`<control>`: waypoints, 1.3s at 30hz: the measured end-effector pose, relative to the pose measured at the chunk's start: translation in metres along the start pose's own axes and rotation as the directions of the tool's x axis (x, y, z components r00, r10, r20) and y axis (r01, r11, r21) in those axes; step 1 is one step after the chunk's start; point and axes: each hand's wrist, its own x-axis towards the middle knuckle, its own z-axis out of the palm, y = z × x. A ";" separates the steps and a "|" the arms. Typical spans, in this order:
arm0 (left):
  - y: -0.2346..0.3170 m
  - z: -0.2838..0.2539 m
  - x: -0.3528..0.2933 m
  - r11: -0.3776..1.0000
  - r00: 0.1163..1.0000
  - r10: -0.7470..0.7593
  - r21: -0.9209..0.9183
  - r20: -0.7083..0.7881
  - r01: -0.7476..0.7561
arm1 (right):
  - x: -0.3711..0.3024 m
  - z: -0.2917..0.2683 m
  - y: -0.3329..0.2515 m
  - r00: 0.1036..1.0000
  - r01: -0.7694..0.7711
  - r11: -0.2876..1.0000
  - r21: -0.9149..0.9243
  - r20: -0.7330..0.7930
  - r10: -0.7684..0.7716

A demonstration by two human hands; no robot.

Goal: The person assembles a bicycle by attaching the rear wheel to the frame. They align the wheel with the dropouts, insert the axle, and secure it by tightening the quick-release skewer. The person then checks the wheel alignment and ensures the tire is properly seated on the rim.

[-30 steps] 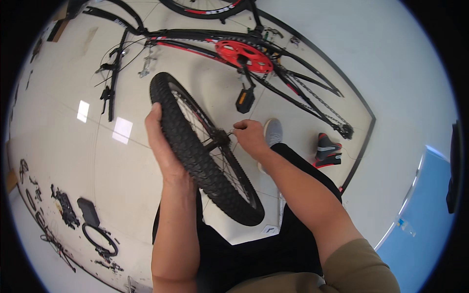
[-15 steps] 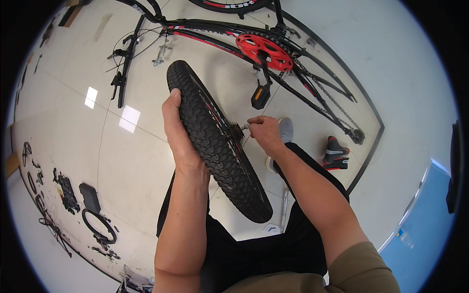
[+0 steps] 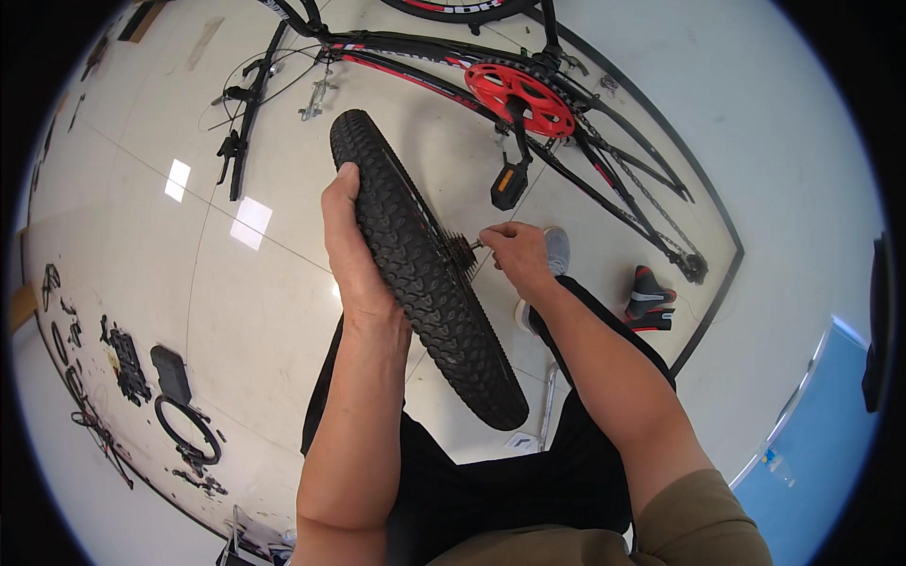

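Note:
My left hand (image 3: pixel 357 250) grips a bicycle wheel (image 3: pixel 429 292) by its knobbly black tyre, thumb up on the tread. The wheel stands tilted between my arms, its top leaning left. On its right side a sprocket cassette (image 3: pixel 460 253) sticks out from the hub. At the hub's end, my right hand (image 3: pixel 517 250) pinches the tip of the thin metal axle (image 3: pixel 478 244) between thumb and fingers. Whether a small nut sits within that pinch is hidden. Beyond lies a black and red bicycle frame (image 3: pixel 406 74) with a red chainring (image 3: pixel 519 99) and a pedal (image 3: pixel 510 186).
Handlebars (image 3: pixel 247 118) lie at the far left of the frame. By my shoe (image 3: pixel 557 250) a black and red saddle (image 3: pixel 649 300) rests on the floor. A metal tool (image 3: pixel 547 406) lies between my legs. Loose parts and a black case (image 3: pixel 171 375) are spread at left.
The view has shifted slightly. My right hand stays at the axle, its fingers turned a little and less of the metal showing. The left hand keeps its hold on the tyre.

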 end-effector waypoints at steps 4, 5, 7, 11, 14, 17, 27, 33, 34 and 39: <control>0.000 0.001 0.001 1.000 1.000 0.013 -0.016 0.011 -0.013 | -0.001 0.000 0.001 0.999 -0.001 0.999 0.041 -0.045 0.003; 0.000 0.002 0.000 1.000 1.000 0.014 -0.014 0.003 -0.014 | 0.001 0.000 0.003 0.999 -0.013 0.998 0.059 -0.033 0.015; 0.000 0.003 -0.001 1.000 1.000 0.014 -0.011 -0.010 -0.014 | 0.004 -0.003 0.005 0.999 -0.035 0.995 0.094 -0.012 0.036; 0.001 0.002 0.000 1.000 1.000 0.010 -0.005 -0.019 -0.010 | -0.001 -0.002 0.000 0.999 -0.041 0.997 0.065 -0.007 0.042; 0.000 0.001 0.000 1.000 1.000 0.012 -0.009 -0.016 -0.012 | -0.006 -0.001 -0.008 0.999 -0.032 0.999 0.021 0.001 0.032; 0.001 0.003 -0.001 1.000 1.000 0.000 -0.004 -0.018 0.000 | -0.001 0.000 0.003 0.999 0.040 0.999 0.013 -0.021 -0.040; 0.000 0.003 -0.001 1.000 0.999 0.003 -0.020 -0.040 -0.004 | -0.006 0.000 -0.007 0.999 -0.029 0.999 0.041 -0.018 0.029; -0.002 0.002 0.001 1.000 1.000 0.010 -0.021 -0.015 -0.011 | 0.002 -0.001 0.009 0.996 0.084 0.996 0.010 -0.024 -0.084; -0.002 0.003 0.001 1.000 1.000 0.008 -0.020 -0.011 -0.008 | 0.006 -0.001 0.015 0.991 0.128 0.992 -0.002 -0.039 -0.128; 0.001 0.004 -0.001 1.000 0.999 -0.011 -0.005 -0.035 0.011 | 0.001 0.000 0.004 1.000 0.009 0.999 0.032 -0.011 -0.008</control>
